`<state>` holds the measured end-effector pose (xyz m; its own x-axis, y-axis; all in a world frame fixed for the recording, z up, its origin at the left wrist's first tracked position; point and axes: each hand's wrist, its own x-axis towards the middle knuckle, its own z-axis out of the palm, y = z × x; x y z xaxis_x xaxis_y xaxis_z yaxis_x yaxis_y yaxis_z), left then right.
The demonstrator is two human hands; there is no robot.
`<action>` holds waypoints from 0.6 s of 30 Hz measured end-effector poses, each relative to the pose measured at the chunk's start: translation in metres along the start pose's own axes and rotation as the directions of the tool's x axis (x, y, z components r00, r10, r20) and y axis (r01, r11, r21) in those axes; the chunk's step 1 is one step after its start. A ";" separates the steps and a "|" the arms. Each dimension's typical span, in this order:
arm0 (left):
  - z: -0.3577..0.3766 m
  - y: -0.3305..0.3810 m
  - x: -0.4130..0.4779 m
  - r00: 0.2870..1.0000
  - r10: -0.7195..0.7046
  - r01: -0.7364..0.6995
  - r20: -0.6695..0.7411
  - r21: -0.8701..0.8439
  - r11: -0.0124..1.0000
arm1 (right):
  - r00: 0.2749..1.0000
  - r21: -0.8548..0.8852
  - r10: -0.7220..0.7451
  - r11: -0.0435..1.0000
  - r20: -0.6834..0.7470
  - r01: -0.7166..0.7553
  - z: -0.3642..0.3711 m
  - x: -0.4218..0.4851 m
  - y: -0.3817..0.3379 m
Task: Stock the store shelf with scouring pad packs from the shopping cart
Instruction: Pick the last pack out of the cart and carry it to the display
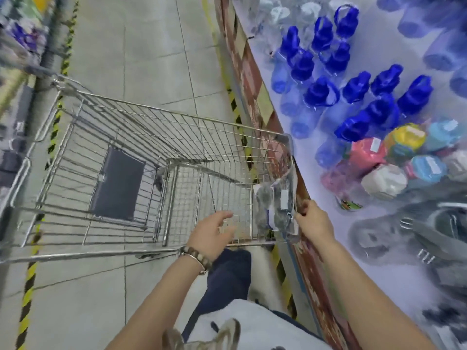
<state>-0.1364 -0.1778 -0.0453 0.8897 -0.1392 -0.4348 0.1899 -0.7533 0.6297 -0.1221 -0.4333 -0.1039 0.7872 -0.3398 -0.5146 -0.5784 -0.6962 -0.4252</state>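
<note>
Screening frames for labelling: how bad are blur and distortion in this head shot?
Head view: heavy motion blur at the left edge and lower right, where grey goods on the shelf smear; wide-angle lens bows the cart and shelf front; centre sharper, so the right hand pinching the pad pack and the open left hand read fine; blue bottles slightly soft.

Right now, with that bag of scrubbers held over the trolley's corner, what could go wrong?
The right hand pinches the scouring pad pack by one edge only, so it might slip; the open left hand is not supporting it. The pack hangs beside the wire rim of the shopping cart and could snag. The blue bottles crowding the shelf might topple if bumped.
</note>
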 end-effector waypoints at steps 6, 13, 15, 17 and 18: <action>-0.022 0.000 0.093 0.973 0.043 -0.080 0.225 0.156 0.985 | 0.986 -0.213 0.168 0.963 0.002 -0.164 0.027 0.035 -0.022; -0.015 -0.007 0.134 0.925 -0.011 -0.073 0.381 0.206 0.976 | 0.986 -0.055 0.163 0.985 0.016 -0.162 0.034 0.053 -0.047; -0.011 -0.010 0.138 0.913 -0.024 -0.069 0.407 0.213 0.975 | 0.992 0.051 0.121 0.991 0.034 -0.123 0.030 0.055 -0.065; -0.007 -0.014 0.141 0.907 -0.053 -0.040 0.419 0.210 0.977 | 0.992 0.196 0.112 0.973 0.061 -0.122 0.026 0.057 -0.085; -0.004 -0.017 0.141 0.906 -0.059 -0.028 0.420 0.199 0.980 | 0.989 0.297 0.126 0.944 0.081 -0.144 0.023 0.058 -0.093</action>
<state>-0.0125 -0.1817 -0.1149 0.6204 -0.3513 -0.7012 0.0782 -0.8619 0.5010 -0.0273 -0.3736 -0.1115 0.6882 -0.3722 -0.6227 -0.7232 -0.4203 -0.5481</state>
